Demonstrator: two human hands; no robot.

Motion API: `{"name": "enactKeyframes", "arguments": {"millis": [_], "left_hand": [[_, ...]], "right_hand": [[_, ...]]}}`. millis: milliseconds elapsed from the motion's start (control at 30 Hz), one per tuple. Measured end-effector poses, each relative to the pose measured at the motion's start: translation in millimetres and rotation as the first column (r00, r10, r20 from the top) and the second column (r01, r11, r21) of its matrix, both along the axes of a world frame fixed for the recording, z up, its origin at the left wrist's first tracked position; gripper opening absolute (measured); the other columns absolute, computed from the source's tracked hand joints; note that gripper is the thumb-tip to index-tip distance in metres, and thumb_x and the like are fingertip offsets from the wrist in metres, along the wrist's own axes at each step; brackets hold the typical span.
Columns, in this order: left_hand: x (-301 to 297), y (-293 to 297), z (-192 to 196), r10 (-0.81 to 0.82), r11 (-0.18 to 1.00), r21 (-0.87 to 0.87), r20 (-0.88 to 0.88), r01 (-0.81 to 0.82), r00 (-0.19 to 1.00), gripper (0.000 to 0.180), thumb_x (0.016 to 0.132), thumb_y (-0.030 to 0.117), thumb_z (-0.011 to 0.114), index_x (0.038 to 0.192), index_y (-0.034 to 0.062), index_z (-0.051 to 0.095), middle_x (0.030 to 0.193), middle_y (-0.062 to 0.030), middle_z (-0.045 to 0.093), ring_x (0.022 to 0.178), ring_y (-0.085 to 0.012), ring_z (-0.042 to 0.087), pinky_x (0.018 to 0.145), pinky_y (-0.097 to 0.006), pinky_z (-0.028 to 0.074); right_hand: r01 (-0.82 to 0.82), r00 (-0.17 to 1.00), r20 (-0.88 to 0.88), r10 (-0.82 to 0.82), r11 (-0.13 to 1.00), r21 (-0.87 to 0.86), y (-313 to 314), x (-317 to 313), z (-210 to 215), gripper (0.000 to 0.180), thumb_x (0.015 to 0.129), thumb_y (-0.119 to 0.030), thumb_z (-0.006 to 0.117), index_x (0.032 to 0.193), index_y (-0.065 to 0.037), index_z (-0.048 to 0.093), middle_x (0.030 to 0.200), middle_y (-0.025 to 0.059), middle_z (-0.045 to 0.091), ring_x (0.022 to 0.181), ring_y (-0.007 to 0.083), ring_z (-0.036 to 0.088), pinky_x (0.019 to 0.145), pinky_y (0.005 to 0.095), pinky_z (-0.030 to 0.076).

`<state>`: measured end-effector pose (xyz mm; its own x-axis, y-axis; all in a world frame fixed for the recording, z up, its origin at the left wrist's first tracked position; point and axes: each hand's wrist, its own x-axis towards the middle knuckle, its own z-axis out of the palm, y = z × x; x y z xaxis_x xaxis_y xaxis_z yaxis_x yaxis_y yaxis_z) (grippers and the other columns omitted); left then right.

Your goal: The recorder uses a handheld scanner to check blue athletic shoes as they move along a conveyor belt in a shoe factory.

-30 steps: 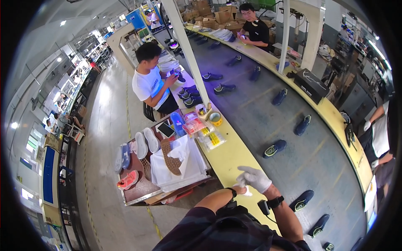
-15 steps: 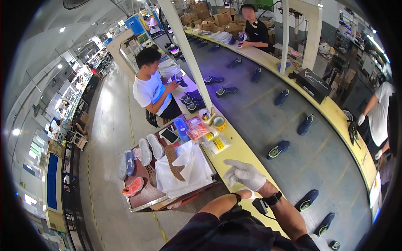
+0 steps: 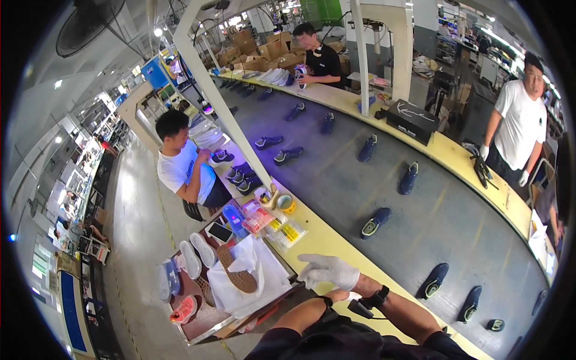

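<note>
My right hand [image 3: 331,271], in a white glove, hovers over the near yellow ledge [image 3: 312,231] of the conveyor. Its index finger points left and the other fingers are loosely bent, with nothing visible in them. Below it, my left hand [image 3: 342,294] is mostly hidden behind the right wrist, so its fingers do not show. A dark strapped device [image 3: 371,302] sits at the right wrist. Nearest to the hands on the left is a stack of white sheets [image 3: 255,288] with a brown sole [image 3: 237,270] on top. Navy shoes [image 3: 376,222] lie spaced along the grey belt [image 3: 336,192].
A cart [image 3: 207,327] holds white insoles [image 3: 191,255], a phone [image 3: 219,231] and a coral shoe upper [image 3: 184,309]. Yellow tape [image 3: 287,204] and plastic packets [image 3: 290,234] lie on the ledge. A white post [image 3: 231,114] rises beside a seated co-worker [image 3: 186,168]. A black box [image 3: 412,122] stands across the belt.
My view has swung up and to the right, bringing a standing co-worker at the right fully in. The seated co-worker's shoe is lower, near the tabletop. My right hand keeps much the same pose.
</note>
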<state>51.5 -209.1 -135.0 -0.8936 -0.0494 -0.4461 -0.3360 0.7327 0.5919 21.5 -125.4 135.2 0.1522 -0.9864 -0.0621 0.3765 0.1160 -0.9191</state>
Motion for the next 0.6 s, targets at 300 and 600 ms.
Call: {"name": "enactKeyframes", "arguments": {"millis": [300, 600], "left_hand": [[39.5, -5.3, 3.9, 0.166, 0.986, 0.015, 0.032, -0.167, 0.986, 0.053, 0.09, 0.048, 0.065, 0.126, 0.0104, 0.071, 0.129, -0.02, 0.07, 0.117, -0.0379, 0.067, 0.098, -0.048, 0.052], [51.6, 1.7, 8.7, 0.195, 0.98, 0.031, 0.067, -0.197, 0.979, 0.05, 0.092, 0.047, 0.064, 0.125, 0.011, 0.072, 0.128, -0.0197, 0.071, 0.115, -0.0373, 0.068, 0.098, -0.047, 0.052]], "right_hand": [[-0.024, 0.999, -0.042, 0.029, 0.993, 0.113, 17.7, -5.1, -35.4, 0.067, 0.104, -0.024, 0.064, 0.157, 0.006, 0.036, 0.12, 0.0201, 0.071, 0.099, 0.0219, 0.07, 0.093, 0.0351, 0.056], [0.009, 1.0, -0.02, -0.006, 0.993, 0.116, 29.3, -4.9, -51.2, 0.064, 0.105, -0.026, 0.065, 0.154, 0.007, 0.041, 0.116, 0.019, 0.072, 0.096, 0.0205, 0.07, 0.092, 0.0332, 0.056]]}}
